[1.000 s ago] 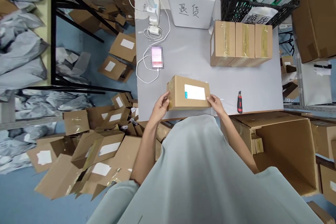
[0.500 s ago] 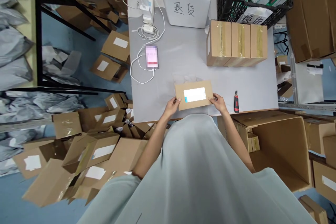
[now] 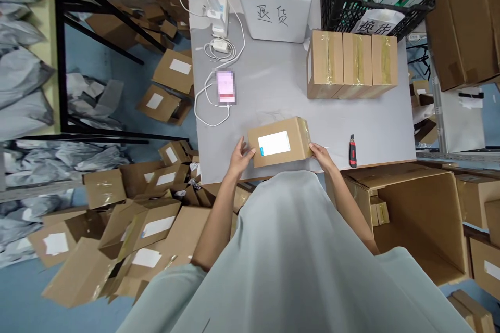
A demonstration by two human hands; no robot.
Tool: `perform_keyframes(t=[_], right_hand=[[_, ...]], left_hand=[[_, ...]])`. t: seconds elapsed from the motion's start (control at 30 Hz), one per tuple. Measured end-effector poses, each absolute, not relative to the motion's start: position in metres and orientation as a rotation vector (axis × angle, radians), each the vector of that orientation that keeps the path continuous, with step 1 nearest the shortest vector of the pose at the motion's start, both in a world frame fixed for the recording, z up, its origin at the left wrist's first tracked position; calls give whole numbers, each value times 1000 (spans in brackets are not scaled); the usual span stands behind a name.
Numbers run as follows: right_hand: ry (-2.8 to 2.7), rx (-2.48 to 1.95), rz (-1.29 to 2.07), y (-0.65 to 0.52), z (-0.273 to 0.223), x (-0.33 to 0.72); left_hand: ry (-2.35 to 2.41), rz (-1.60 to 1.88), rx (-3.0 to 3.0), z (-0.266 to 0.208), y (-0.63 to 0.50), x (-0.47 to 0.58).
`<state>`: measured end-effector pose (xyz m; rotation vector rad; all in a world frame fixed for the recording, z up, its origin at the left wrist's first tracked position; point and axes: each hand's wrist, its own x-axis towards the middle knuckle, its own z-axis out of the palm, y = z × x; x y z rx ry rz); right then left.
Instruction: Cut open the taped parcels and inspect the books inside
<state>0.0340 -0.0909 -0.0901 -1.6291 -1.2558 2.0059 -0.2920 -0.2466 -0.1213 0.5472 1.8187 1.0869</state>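
Observation:
A small cardboard box (image 3: 255, 140) with a white label (image 3: 274, 143) on its top sits by the front edge of the table, its taped right end showing. At its lower left edge is my left hand (image 3: 240, 158), fingers apart, the thumb at the cardboard. My right hand (image 3: 321, 156) grips the right end between thumb and fingers. Farther right lies a red and black utility knife (image 3: 352, 152) on the tabletop.
Three taped boxes (image 3: 351, 65) stand at the back right, before a black crate (image 3: 339, 10). Behind is a white bin (image 3: 279, 15) with books. A phone (image 3: 226, 87) and cables lie left. Opened cartons (image 3: 152, 223) crowd the floor; a large carton (image 3: 422, 218) is at right.
The box has shifted left and turned, so its taped right end now shows. My left hand has moved left and its fingers have spread; my right hand still grips the box.

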Motion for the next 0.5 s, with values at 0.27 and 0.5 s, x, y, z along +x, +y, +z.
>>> perform_keyframes(t=[0.27,0.5], right_hand=[[-1430,-1374,1827,-101,-41,0],[-1738,-1429,1393,-97,7,10]], left_hand=[[1870,1101,951,-32,-222,-233],[1485,1231,841,-30,-203,-216]])
